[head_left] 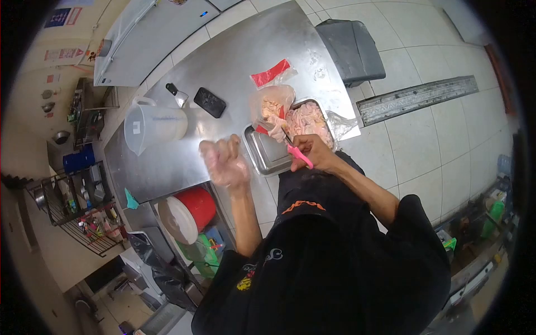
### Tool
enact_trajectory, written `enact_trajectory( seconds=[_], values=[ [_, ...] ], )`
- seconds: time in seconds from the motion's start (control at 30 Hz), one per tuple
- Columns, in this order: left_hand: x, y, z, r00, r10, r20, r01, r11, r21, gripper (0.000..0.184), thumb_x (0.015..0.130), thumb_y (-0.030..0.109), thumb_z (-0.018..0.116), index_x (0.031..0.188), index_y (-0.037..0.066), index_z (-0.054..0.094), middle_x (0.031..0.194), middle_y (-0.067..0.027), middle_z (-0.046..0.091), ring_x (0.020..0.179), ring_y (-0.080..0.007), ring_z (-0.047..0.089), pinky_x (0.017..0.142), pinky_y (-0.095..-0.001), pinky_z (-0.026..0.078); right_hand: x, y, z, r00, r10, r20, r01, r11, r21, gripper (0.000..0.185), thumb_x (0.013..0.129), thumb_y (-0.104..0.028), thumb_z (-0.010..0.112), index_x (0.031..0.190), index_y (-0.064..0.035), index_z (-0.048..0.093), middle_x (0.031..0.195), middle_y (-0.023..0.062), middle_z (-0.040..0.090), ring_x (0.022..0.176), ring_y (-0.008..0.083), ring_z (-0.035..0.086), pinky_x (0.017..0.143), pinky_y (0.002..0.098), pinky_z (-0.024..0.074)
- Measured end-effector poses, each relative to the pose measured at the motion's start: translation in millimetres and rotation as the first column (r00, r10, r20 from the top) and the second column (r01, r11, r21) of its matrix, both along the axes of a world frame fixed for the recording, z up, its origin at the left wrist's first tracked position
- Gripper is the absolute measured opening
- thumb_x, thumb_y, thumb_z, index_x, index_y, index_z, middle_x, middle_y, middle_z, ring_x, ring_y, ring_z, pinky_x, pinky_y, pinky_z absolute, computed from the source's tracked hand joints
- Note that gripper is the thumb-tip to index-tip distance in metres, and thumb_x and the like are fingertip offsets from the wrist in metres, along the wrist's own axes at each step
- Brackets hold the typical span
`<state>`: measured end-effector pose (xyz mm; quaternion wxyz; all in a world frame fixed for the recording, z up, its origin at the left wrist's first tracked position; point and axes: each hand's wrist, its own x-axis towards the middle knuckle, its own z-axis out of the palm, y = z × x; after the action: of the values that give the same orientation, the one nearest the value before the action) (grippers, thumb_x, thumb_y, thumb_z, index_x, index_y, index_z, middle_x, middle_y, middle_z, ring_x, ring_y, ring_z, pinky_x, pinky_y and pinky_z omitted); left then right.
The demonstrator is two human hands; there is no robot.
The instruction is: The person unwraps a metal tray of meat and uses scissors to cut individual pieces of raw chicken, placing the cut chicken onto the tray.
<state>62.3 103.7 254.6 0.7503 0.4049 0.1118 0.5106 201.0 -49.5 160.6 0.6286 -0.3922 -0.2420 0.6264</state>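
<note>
My right hand [314, 152] is closed on scissors with pink handles [301, 157]. Their blades point toward pale raw meat, apparently chicken, at the mouth of a clear plastic bag [279, 95]. Beside the bag, a metal tray [309, 119] is filled with more pale raw pieces. A second steel tray [259, 151], its bottom partly bare, sits nearer me, between my hands. My left hand [226, 162] is raised left of that tray, apart from it. Its fingers look bent but are smeared by motion, and I make out nothing held in it.
On the steel table [234, 50] stand a translucent measuring jug [153, 127] and a black phone-like slab [210, 103]. A black-handled tool [177, 94] and a red-and-clear wrapper [271, 73] lie there too. A grey bin [350, 50] adjoins the far edge; a red bucket [196, 207] is below.
</note>
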Motion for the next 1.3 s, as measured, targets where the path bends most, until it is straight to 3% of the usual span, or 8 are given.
enact_trajectory(
  seconds=[0.17,0.2,0.33,0.6,0.77,0.9,1.07,1.3],
  values=[
    [19,-30,-26,0.911,-0.099,-0.401,0.16,0.98,0.121,0.057,0.086,0.035,0.064,0.13,0.004,0.047,0.124,-0.0114,0.049,0.113,-0.0188,0.048,0.095,-0.0406,0.04,10,-4,31,0.952,0.048,0.302,-0.013,0.993,-0.116,0.037,0.064,-0.012,0.089,0.075,-0.0077,0.054,0.066,-0.0028,0.059,0.065,0.0041,0.056,0.06,0.0206,0.0421],
    [10,-27,-50,0.779,-0.131,-0.614,0.174,0.985,0.012,0.045,0.088,0.028,0.066,0.122,0.003,0.05,0.122,-0.0113,0.051,0.107,-0.0189,0.054,0.092,-0.0371,0.045,10,-6,30,0.951,0.049,0.307,-0.013,0.993,-0.119,0.037,0.064,-0.012,0.089,0.075,-0.0077,0.054,0.066,-0.0028,0.059,0.065,0.0041,0.056,0.06,0.0206,0.0421],
    [2,-37,-69,0.847,-0.149,-0.51,0.082,0.985,-0.152,0.016,0.094,0.011,0.059,0.107,0.006,0.05,0.098,-0.0063,0.059,0.079,-0.0132,0.062,0.064,-0.0249,0.051,14,-16,21,0.881,0.068,0.468,0.061,0.965,-0.254,0.04,0.062,-0.017,0.091,0.073,-0.0078,0.053,0.064,-0.0035,0.057,0.06,0.0039,0.05,0.057,0.0208,0.0389],
    [-3,-34,-46,0.779,-0.097,-0.619,0.02,0.991,-0.13,0.019,0.097,0.01,0.053,0.109,0.01,0.039,0.08,-0.0026,0.053,0.066,-0.0106,0.06,0.049,-0.0209,0.045,-5,-30,-19,0.916,0.17,0.363,-0.054,0.95,-0.308,0.048,0.066,-0.032,0.089,0.087,-0.0056,0.054,0.075,0.0002,0.059,0.066,0.0064,0.049,0.058,0.0231,0.0397],
    [2,-39,-6,0.705,-0.034,-0.708,0.02,0.999,-0.028,0.03,0.095,0.011,0.056,0.119,0.01,0.037,0.079,-0.0034,0.056,0.057,-0.007,0.05,0.044,-0.0195,0.034,-23,-6,-8,0.887,0.463,-0.002,-0.462,0.886,0.038,0.055,0.082,-0.047,0.073,0.112,-0.0055,0.051,0.101,0.0035,0.058,0.093,0.0093,0.052,0.075,0.0245,0.0426],
    [-7,-50,38,0.63,-0.023,-0.776,-0.015,0.999,-0.042,0.046,0.093,0.011,0.059,0.131,0.01,0.033,0.084,-0.0054,0.059,0.064,-0.0065,0.052,0.048,-0.0177,0.037,-47,27,0,0.916,0.367,-0.161,-0.311,0.905,0.291,0.081,0.075,-0.061,0.072,0.126,-0.0046,0.045,0.101,0.0026,0.055,0.094,0.0113,0.051,0.077,0.0256,0.0413],
    [-34,-34,33,0.591,-0.07,-0.804,0.067,0.997,-0.037,0.042,0.09,0.006,0.05,0.131,0.01,0.04,0.089,-0.008,0.062,0.069,-0.0106,0.058,0.052,-0.0231,0.046,-47,45,17,0.906,0.411,-0.097,-0.382,0.895,0.23,0.058,0.072,-0.027,0.085,0.114,-0.007,0.051,0.096,0.0007,0.056,0.092,0.0107,0.053,0.082,0.0277,0.0445],
    [-47,-17,-8,0.642,-0.08,-0.763,0.08,0.996,-0.037,0.03,0.093,0.026,0.046,0.093,0.002,0.064,0.078,-0.0053,0.062,0.067,-0.013,0.055,0.061,-0.0262,0.043,-52,47,36,0.932,0.352,-0.09,-0.34,0.932,0.128,0.059,0.062,-0.018,0.091,0.107,-0.0056,0.055,0.092,-0.0008,0.057,0.085,0.0084,0.054,0.077,0.0236,0.0446]
  ],
)
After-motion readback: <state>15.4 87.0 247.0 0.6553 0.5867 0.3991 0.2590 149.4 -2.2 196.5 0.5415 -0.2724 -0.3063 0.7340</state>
